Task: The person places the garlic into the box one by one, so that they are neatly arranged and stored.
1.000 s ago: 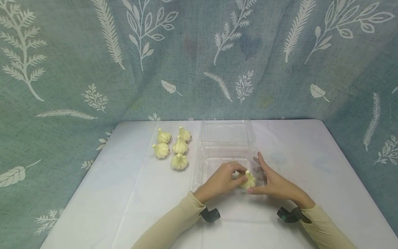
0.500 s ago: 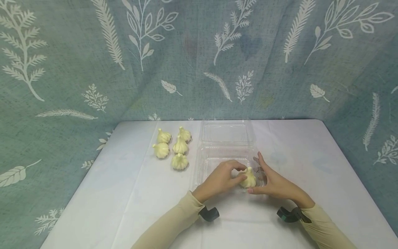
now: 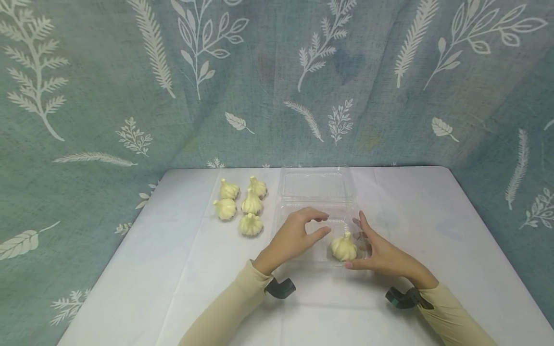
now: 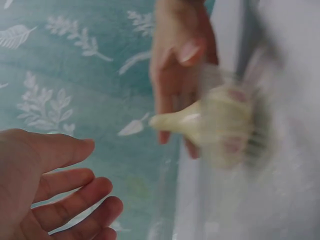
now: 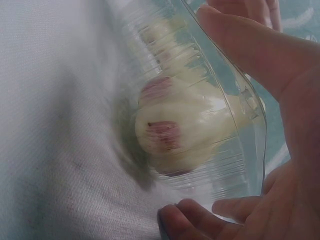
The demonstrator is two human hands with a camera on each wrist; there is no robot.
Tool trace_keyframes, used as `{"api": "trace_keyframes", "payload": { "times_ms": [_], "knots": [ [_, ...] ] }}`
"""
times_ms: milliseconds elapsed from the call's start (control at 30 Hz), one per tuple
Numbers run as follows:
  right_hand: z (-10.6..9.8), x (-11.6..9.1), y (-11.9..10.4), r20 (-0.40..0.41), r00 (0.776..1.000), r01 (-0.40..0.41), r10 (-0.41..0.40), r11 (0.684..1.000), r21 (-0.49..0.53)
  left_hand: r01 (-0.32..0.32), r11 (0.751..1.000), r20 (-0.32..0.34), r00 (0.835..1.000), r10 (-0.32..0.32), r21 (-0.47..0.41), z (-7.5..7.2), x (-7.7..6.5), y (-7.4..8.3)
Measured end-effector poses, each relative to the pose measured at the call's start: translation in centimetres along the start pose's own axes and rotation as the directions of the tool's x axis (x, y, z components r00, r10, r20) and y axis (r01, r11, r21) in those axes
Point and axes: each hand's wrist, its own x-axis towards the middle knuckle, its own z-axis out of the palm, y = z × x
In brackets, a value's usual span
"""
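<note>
1. Clear plastic clamshell container [image 3: 342,210]: landmark for every place below. Open, lid [image 3: 316,185] laid back flat along the far side.
2. Single garlic bulb [image 3: 344,247]: inside the container, at the near right corner, stem upward. Whether touching the corner walls, cannot tell.
3. Left hand [image 3: 294,234]: over the left half of the container, apart from the bulb inside. Thumb and fingers parted wide, holding nothing.
4. Right hand [image 3: 381,254]: at the near right corner of the container. Thumb at the near side, fingers about the right side; gripping the corner, not the bulb.
5. Five loose garlic bulbs [image 3: 251,204]: left of the container, grouped on the white tablecloth [image 3: 433,216].
6. Handling notes, by judgement: apparently the letting-go of the bulb in the corner. Steady the container lightly; likely to flex under a hard squeeze. Best to draw the left fingertips well clear of the stem, for fear of tipping the bulb. Check for a level seat on the base before easing the corner grip.
</note>
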Motion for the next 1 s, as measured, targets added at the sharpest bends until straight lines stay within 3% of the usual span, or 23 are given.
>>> {"api": "trace_keyframes", "payload": {
  "times_ms": [133, 367, 700, 1000],
  "knots": [
    [0.0, 0.0, -0.1, 0.0, 1.0, -0.002, 0.002, 1.0, 0.006, -0.018, 1.0, -0.09, 0.996, 0.016, -0.021, -1.6, -0.1, -0.3],
    [0.1, 0.0, -0.1, -0.001, 1.0, -0.004, 0.004, 1.0, 0.004, -0.027, 0.999, -0.227, 0.974, 0.02, -0.025, -4.2, -0.6, -0.8],
    [0.3, 0.0, -0.1, 0.001, 1.0, -0.004, 0.004, 1.0, 0.013, -0.048, 0.992, -0.331, 0.944, 0.008, -0.114, -6.9, -1.3, -0.9],
    [0.1, -0.2, -0.1, -0.005, 1.0, -0.01, 0.01, 1.0, -0.002, -0.083, 0.981, -0.429, 0.903, -0.001, -0.176, -9.4, -1.7, -0.8]
  ]
}}
